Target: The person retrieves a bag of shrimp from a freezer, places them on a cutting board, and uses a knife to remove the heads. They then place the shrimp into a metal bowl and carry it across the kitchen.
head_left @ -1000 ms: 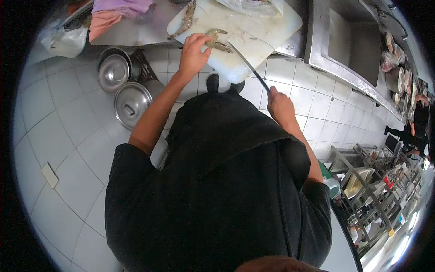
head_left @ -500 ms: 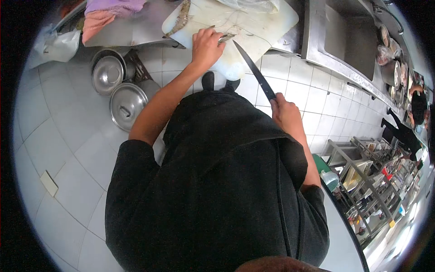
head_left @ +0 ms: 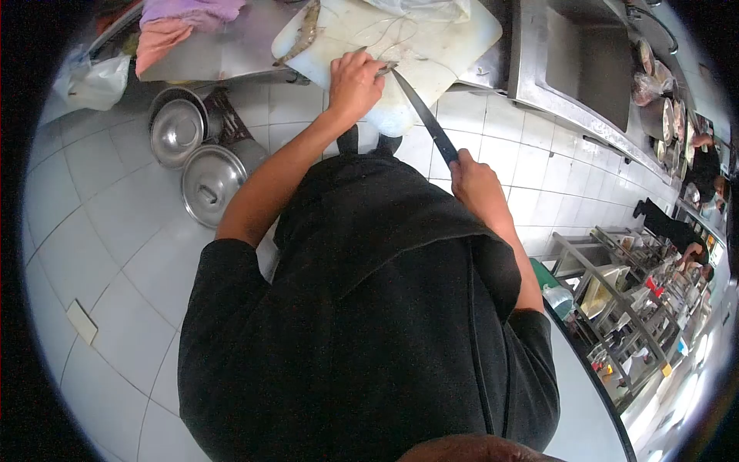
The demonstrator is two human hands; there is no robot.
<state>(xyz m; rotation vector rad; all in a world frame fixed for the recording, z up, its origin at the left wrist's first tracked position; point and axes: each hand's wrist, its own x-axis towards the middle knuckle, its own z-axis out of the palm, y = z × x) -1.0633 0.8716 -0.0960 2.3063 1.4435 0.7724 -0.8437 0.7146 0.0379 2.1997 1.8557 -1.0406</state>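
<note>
Beside the cutting board (head_left: 431,46), pot lids (head_left: 192,154) crowd the floor.

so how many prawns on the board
2: one prawn pinned under the left hand at the knife tip, another prawn at the board's far left edge. More may be hidden.

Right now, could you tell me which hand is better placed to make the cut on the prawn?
The right hand. It already holds the knife, whose tip reaches the prawn on the cutting board. The left hand is pressing the prawn down, so it is busy steadying it.
</note>
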